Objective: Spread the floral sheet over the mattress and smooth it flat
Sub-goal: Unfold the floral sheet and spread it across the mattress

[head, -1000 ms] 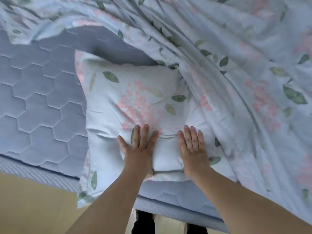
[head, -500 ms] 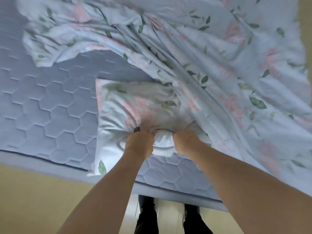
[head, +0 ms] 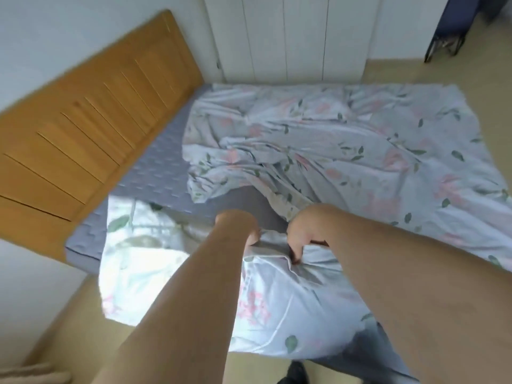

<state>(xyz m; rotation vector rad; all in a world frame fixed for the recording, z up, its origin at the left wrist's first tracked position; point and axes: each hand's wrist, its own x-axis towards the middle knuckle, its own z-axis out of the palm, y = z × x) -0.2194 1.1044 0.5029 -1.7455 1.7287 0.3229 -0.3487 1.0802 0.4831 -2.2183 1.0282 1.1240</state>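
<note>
At left we see the wooden headboard against the grey quilted mattress. Our left hand and right hand clench the lifted pillow. The floral sheet lies rumpled across the mattress, below white wardrobe doors.

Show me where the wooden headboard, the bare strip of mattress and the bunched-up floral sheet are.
wooden headboard [head: 91, 128], head view, on the slatted middle panel.
mattress [head: 163, 170], head view, on the uncovered grey quilted strip beside the headboard.
floral sheet [head: 346, 151], head view, on the wrinkled middle lying over the bed.
</note>
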